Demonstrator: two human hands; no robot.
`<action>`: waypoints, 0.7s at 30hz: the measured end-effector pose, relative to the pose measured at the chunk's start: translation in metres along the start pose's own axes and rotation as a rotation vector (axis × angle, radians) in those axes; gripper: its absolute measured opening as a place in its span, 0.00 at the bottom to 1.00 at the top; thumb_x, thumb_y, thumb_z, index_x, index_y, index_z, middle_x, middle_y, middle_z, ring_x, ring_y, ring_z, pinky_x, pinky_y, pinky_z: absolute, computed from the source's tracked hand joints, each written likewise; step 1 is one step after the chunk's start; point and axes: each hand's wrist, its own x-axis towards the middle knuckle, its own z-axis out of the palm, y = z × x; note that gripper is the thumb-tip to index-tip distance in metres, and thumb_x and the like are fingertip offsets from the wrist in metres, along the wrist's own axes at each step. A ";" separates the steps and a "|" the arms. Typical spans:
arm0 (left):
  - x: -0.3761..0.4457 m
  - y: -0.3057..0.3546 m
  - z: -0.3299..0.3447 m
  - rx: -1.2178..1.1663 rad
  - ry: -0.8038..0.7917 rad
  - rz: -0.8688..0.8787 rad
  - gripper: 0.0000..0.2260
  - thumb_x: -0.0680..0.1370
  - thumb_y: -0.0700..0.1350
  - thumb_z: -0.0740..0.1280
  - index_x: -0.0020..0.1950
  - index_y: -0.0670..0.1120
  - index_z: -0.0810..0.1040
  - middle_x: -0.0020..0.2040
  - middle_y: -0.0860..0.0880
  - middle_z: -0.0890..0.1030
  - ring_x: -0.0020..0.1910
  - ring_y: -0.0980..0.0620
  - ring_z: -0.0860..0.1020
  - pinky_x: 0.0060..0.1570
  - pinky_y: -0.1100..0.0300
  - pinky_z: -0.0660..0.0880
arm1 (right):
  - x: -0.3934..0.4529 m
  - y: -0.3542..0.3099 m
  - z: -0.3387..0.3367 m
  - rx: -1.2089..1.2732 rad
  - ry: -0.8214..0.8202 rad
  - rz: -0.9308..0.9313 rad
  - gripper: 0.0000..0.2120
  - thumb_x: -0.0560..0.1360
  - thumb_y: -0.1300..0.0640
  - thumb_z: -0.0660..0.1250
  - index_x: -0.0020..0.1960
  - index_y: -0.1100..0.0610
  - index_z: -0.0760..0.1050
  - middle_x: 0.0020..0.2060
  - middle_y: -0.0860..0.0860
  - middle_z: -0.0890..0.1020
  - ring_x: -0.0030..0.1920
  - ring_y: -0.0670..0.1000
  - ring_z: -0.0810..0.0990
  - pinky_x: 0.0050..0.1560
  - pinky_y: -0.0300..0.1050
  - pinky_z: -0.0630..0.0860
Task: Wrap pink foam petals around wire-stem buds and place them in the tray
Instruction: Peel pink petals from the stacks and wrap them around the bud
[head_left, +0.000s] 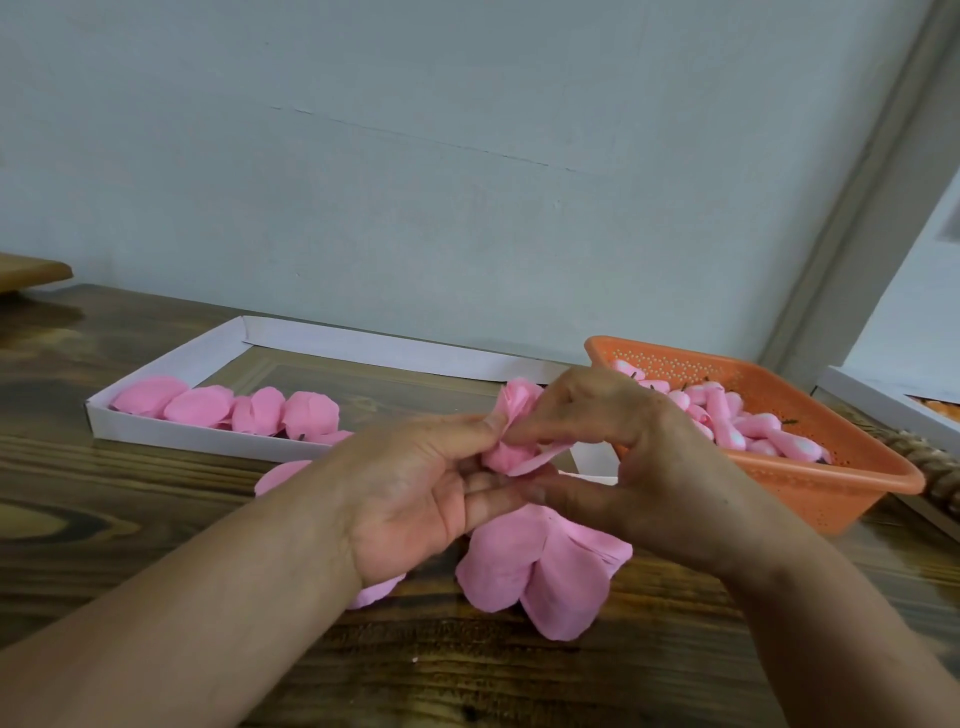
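Hands wrapping a pink bloom at frame centre, above a wooden table (156, 519).

White tray (166, 364) with wrapped blooms sits centre-left; orange basket (831, 483) of buds right; left hand (415, 499) and right hand (639, 467) both pinch the half-wrapped flower (511, 415); loose petals (540, 571) lie below.

Soft, even daylight, slightly hazy picture.
Dull sheen lies on the wooden table (156, 519) nearest the camera; faint shadows fall under the forearms; lines bend toward the edges; the far right is washed out.
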 end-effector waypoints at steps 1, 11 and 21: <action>0.000 0.000 0.000 0.001 0.003 0.005 0.14 0.71 0.40 0.67 0.53 0.34 0.80 0.45 0.39 0.84 0.43 0.46 0.84 0.38 0.57 0.82 | 0.000 0.000 0.001 -0.011 0.001 -0.010 0.11 0.67 0.57 0.73 0.50 0.53 0.83 0.43 0.46 0.81 0.46 0.45 0.77 0.50 0.43 0.73; 0.000 0.002 -0.001 -0.028 0.003 0.015 0.12 0.79 0.39 0.61 0.56 0.35 0.80 0.50 0.36 0.83 0.47 0.45 0.84 0.41 0.55 0.82 | 0.001 0.002 0.005 -0.077 0.048 -0.049 0.10 0.68 0.57 0.74 0.50 0.55 0.82 0.39 0.47 0.81 0.42 0.46 0.77 0.45 0.48 0.74; -0.002 0.002 0.000 -0.046 -0.045 0.001 0.19 0.68 0.37 0.59 0.56 0.34 0.79 0.53 0.35 0.82 0.48 0.45 0.83 0.48 0.53 0.81 | 0.000 0.003 0.005 -0.036 0.068 -0.006 0.13 0.68 0.58 0.70 0.52 0.55 0.82 0.41 0.43 0.80 0.43 0.44 0.77 0.46 0.46 0.75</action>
